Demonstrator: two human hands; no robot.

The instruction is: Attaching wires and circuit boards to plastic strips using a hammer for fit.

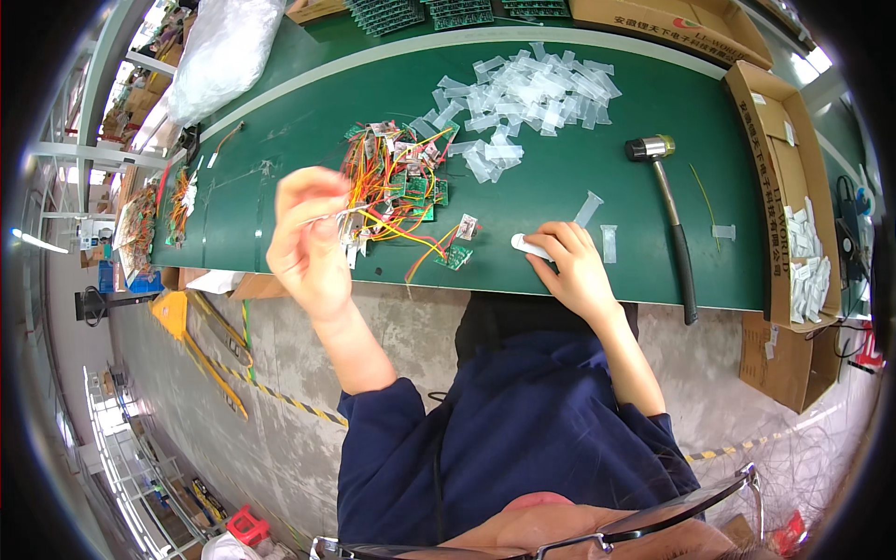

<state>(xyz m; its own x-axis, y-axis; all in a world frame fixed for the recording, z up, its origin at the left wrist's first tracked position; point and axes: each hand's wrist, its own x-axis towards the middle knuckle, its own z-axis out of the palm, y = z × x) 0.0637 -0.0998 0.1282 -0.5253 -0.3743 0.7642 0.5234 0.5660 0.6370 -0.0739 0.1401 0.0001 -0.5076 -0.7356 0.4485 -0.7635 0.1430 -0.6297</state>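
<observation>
My left hand (313, 238) is raised over the near edge of the green bench, fingers slightly blurred. Its thumb and fingertips pinch the white end of a wire lead (383, 224), whose yellow and red wires run right to a small green circuit board (457, 257). Behind it lies a tangled pile of wired circuit boards (401, 182) with red, orange and yellow leads. At the bench's near edge my right hand (577, 271) has its fingers closed on a small white plastic piece (530, 245); the fingers partly cover it. Two clear plastic sleeves (609, 243) lie beside that hand.
A heap of clear sleeves (537, 91) lies at the back. A black-handled mallet (668, 187) rests on the right, before a cardboard box (761, 168) holding white pieces (807, 266). More wired boards (177, 210) and a plastic bag (224, 61) are at left; board stacks (387, 14) stand behind.
</observation>
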